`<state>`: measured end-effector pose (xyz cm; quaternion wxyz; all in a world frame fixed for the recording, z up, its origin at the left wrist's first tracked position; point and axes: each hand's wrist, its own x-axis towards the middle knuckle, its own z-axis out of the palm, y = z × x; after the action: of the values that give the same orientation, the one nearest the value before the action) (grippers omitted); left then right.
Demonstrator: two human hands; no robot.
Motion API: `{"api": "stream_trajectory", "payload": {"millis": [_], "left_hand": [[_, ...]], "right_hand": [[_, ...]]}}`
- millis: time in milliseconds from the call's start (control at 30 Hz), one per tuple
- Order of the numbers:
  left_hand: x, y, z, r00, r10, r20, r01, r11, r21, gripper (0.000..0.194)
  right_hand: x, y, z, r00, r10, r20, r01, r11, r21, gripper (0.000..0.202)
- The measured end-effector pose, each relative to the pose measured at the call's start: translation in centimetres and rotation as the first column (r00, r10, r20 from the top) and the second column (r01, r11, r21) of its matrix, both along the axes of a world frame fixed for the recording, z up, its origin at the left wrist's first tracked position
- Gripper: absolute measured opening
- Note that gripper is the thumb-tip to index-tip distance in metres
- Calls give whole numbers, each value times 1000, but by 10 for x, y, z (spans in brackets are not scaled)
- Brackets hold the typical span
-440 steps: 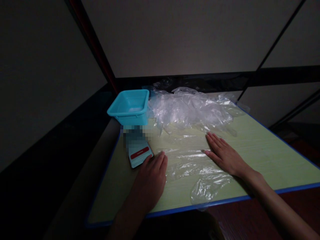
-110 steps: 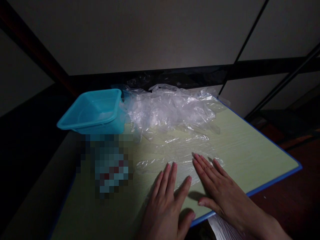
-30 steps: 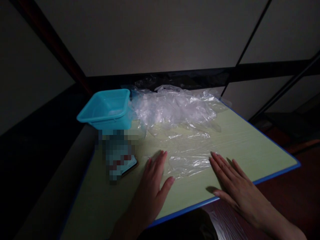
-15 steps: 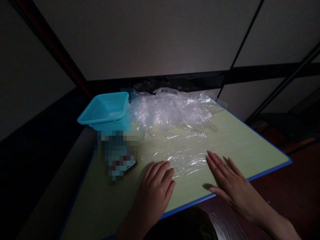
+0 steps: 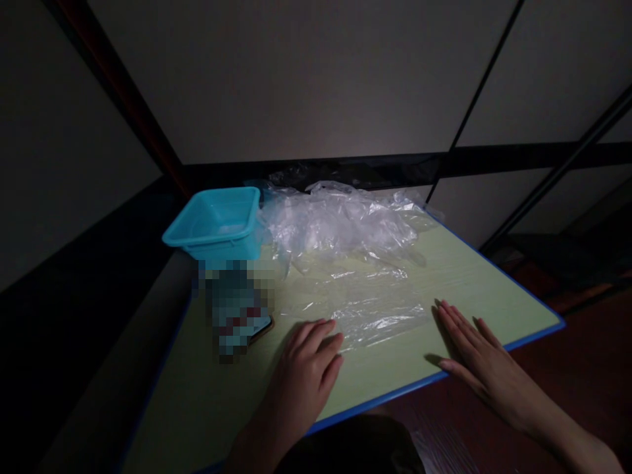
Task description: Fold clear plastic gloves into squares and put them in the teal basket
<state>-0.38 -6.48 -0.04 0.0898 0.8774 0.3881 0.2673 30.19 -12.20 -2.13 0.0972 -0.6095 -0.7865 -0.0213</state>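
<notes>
A clear plastic bag [image 5: 375, 306] lies spread flat on the pale green table [image 5: 474, 283]. My left hand [image 5: 311, 359] rests at the near left edge of this bag, fingers stretched out and slightly curved, gripping nothing. To the right of the bag, my right hand [image 5: 476, 359] hovers or lies low over the table with its fingers straight and thumb apart; whether the palm touches the surface I cannot tell. Behind the flat bag sits a crumpled heap of clear plastic bags [image 5: 340, 224].
A turquoise plastic basin [image 5: 222, 243] stands at the back left. In front of it lies a phone-like object [image 5: 241, 316], blurred by pixels. Blue edging [image 5: 385, 398] runs round the table. Cabinet panels [image 5: 296, 85] rise behind it.
My right hand has slid to the right, off the flat plastic bag, whose right side now shows smoother. The left hand has stayed in nearly the same place. The view has shifted slightly.
</notes>
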Motion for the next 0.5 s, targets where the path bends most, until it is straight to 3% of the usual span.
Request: {"api": "stream_trajectory", "payload": {"millis": [233,500], "left_hand": [[1,3,3,999,12,45,-8,996,-84,22],[-2,3,2,1000,1,3,-1,999,-44,27]], "right_hand": [[-7,2,15,993,28,-114,-30,999,-11,48],[-6,3,8,988,46,-147,-40,998,45,44]]}}
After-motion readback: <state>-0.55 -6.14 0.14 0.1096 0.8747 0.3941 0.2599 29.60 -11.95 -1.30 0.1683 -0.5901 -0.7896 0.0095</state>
